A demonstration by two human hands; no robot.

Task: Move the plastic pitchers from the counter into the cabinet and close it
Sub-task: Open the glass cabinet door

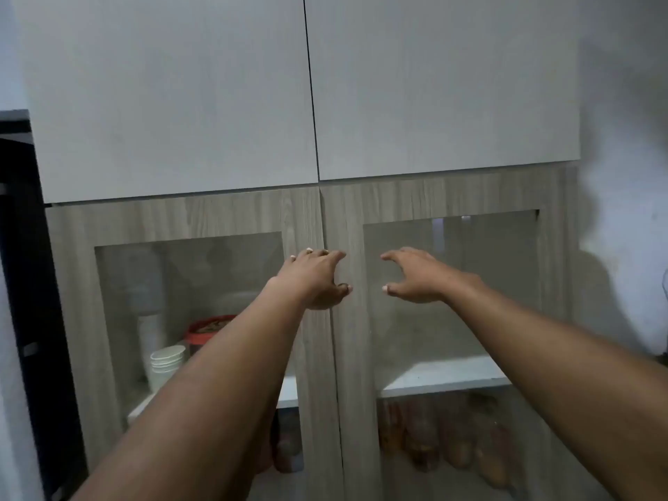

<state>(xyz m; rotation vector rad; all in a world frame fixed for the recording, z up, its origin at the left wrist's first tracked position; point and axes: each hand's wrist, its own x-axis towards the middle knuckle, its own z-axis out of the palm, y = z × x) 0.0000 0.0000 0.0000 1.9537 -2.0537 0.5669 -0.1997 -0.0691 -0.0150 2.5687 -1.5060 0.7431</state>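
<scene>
Two forearms stretched toward closed cabinet (202, 218). Left hand (318, 274) spread flat at centre seam, grasping nothing. Right hand (415, 274) splayed, empty, before right glass door (452, 283). No pitchers or counter visible.

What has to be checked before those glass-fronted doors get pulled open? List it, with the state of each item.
1. Wood-grain glass-fronted cabinet doors shut and meeting at the centre seam: ok.
2. Left hand on the left door's inner edge, fingers spread, no grip closed: ok.
3. Right hand near the right door, open; contact with it: cannot tell.
4. Free space on the white shelf behind the right glass pane: ok, it looks bare.
5. Left shelf already holds a stack of white paper cups and a red-lidded container: not ok for pitchers.
6. Plastic pitchers and counter within reach: cannot tell, neither is in view.
</scene>
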